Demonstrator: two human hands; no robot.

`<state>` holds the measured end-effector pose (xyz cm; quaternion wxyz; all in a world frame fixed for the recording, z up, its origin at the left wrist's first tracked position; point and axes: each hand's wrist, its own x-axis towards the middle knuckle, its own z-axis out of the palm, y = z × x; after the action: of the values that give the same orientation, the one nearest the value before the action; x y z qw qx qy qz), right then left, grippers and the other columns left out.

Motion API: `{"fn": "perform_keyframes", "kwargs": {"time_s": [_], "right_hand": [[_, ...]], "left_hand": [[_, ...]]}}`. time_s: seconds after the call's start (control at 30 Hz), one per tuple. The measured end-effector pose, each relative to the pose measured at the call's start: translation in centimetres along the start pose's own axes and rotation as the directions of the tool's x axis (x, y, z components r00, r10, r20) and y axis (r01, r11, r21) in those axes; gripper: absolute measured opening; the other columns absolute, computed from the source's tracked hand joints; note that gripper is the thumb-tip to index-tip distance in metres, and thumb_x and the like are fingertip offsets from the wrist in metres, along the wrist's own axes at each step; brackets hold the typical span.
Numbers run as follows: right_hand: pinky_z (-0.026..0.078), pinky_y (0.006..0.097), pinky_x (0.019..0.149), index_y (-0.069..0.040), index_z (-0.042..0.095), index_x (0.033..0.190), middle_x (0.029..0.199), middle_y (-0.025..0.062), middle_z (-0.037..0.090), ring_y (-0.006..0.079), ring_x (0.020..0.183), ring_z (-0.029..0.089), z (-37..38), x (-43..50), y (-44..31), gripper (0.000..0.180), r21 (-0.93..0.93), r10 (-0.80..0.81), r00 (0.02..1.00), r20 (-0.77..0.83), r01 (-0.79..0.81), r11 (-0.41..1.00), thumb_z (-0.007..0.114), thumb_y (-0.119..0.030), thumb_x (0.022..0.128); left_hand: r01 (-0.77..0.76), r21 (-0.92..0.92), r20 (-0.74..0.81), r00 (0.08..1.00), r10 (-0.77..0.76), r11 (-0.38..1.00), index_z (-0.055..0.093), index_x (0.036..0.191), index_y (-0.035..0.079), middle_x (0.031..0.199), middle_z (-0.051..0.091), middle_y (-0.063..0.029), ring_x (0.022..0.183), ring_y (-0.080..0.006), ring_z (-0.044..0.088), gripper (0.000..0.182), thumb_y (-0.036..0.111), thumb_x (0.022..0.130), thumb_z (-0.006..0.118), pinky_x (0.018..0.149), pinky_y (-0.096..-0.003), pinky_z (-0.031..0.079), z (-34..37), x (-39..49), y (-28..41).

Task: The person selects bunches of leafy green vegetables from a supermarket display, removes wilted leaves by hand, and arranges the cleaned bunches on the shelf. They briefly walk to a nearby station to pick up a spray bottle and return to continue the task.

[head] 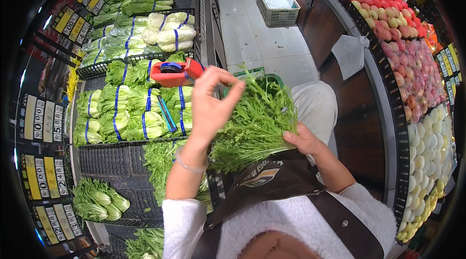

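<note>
My right hand (306,139) grips a bunch of frisée endive (255,124) at its pale stem end, in front of my dark apron (269,179). My left hand (217,100) is above the leaves on the other side. Its thumb and forefinger meet beside a leaf tip, and whether they pinch it I cannot tell. Just beyond that hand, a red tape dispenser (174,73) with blue tape rests on bundled lettuces (129,100). A turquoise utility knife (166,114) lies on the same lettuces.
More frisée (102,200) sits in black crates (105,158) at left, beyond them taped napa cabbages (171,33). A green basket (273,80) stands behind the held bunch. A grey plastic crate (278,9) is on the floor. Apples (411,66) line the right-hand stand.
</note>
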<state>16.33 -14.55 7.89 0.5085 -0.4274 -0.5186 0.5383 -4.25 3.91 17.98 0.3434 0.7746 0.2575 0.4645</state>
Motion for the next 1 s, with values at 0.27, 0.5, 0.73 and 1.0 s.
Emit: {"fn": "perform_keyframes", "kwargs": {"time_s": [0.27, 0.5, 0.73, 1.0], "right_hand": [[0.051, 0.0349, 0.09, 0.006, 0.068, 0.12, 0.108, 0.0128, 0.072, 0.0209, 0.098, 0.065, -0.9, -0.8, 0.6, 0.037, -0.135, -0.01, 1.0, 0.013, 0.012, 0.991, 0.056, -0.027, 0.107], [0.052, 0.0376, 0.09, 0.003, 0.069, 0.119, 0.108, 0.0139, 0.073, 0.0241, 0.097, 0.067, -0.8, -0.7, 0.5, 0.037, -0.204, -0.006, 1.0, -0.002, 0.005, 0.979, 0.055, -0.029, 0.108], [0.051, 0.0327, 0.084, 0.004, 0.069, 0.115, 0.098, 0.0055, 0.071, 0.0135, 0.09, 0.061, -1.0, -0.5, 1.8, 0.036, -0.062, 0.073, 0.997, -0.03, -0.075, 0.995, 0.056, -0.029, 0.109], [0.05, 0.0316, 0.083, 0.004, 0.069, 0.116, 0.101, 0.0029, 0.068, 0.0114, 0.092, 0.058, -0.8, -0.1, 2.0, 0.036, -0.017, 0.083, 0.988, -0.127, -0.086, 0.996, 0.056, -0.03, 0.109]], "left_hand": [[0.023, 0.655, 0.02, 0.999, -0.047, 0.755, 0.071, 0.11, -0.003, 0.091, 0.077, -0.0142, 0.083, -0.0231, 0.075, 0.034, 0.021, 0.088, 0.083, 0.073, -0.0345, 0.056, -3.1, 2.0, -1.4], [0.114, 0.224, 0.386, 0.901, -0.195, 0.968, 0.074, 0.092, 0.0, 0.091, 0.076, -0.0152, 0.086, -0.0316, 0.074, 0.039, 0.036, 0.083, 0.087, 0.077, -0.0393, 0.057, -1.8, 0.0, 2.0], [-0.121, 0.323, 0.305, 0.952, 0.018, 0.939, 0.068, 0.083, 0.006, 0.085, 0.066, -0.0059, 0.086, -0.0285, 0.065, 0.022, 0.023, 0.084, 0.083, 0.084, -0.0399, 0.046, -0.1, -0.6, 1.4], [-0.285, 0.48, 0.066, 0.955, 0.29, 0.83, 0.064, 0.085, 0.007, 0.086, 0.065, -0.0065, 0.083, -0.0282, 0.064, 0.019, 0.011, 0.083, 0.082, 0.082, -0.0398, 0.046, 1.0, -1.3, 2.1]]}}
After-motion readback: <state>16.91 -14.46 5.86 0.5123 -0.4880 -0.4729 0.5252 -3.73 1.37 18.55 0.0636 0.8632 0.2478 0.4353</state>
